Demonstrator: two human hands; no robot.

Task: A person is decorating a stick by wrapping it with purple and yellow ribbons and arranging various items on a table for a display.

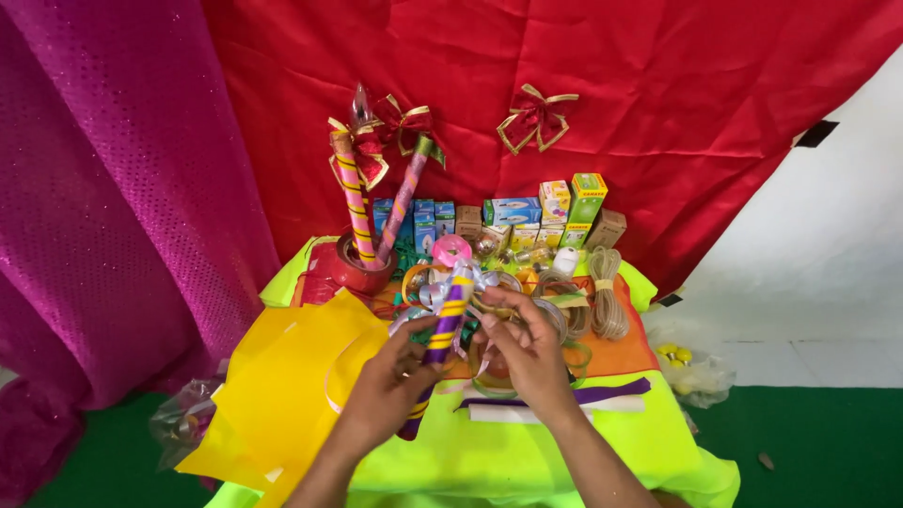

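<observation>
The left hand is closed around the lower part of a purple and yellow striped wrapped stick, holding it tilted above the middle of the desk, while the right hand pinches at the silver ribbon bow that sits at the stick's upper end, its fingers curled on the ribbon loops. The likeliest trouble, as I judge it, is the bow sliding or coming loose: it seems held by fingertips alone, and a tug on one loop could pull it askew or off the stick. The stick also hangs over a crowded patch of clear tape rolls and loose ribbon, so a slip could drop it among them or knock a roll off the edge. The yellow paper sheets hang over the left edge of the desk and look ready to slide if brushed by the forearm. The desk is covered in bright yellow-green cloth with an orange sheet under the clutter. At the back stand small coloured boxes, and a red pot holds two more striped sticks upright. A coil of pale cord lies to the right. Behind hangs a red drape with bows pinned on it, a pink sequinned curtain to the left, and the floor is green.
</observation>
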